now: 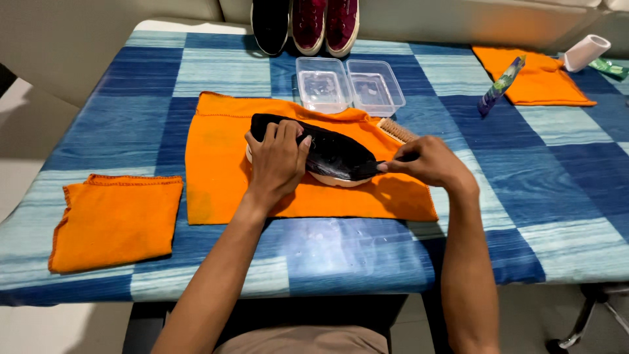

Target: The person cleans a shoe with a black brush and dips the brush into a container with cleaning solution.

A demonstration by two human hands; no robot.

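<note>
Right now we have a black sneaker point(334, 156) lying on its side on the large orange cloth point(223, 170) spread at the middle of the table point(131, 124), which carries a blue checked covering. Our left hand point(278, 162) is clamped over the shoe's forward part, fingers wrapped across the upper. Our right hand point(429, 160) is closed at the heel end, fingertips pinched on the back of the shoe. A wooden brush point(395, 130) lies just behind the sneaker, its far end showing on the cloth. Two clear plastic tubs point(348, 85) stand side by side beyond the cloth, towards the far edge. Three more shoes point(306, 25) sit at the far edge. A folded orange cloth point(114, 219) lies near the left edge, another orange cloth point(544, 82) towards the far right corner with a tube point(500, 85) beside it.
</note>
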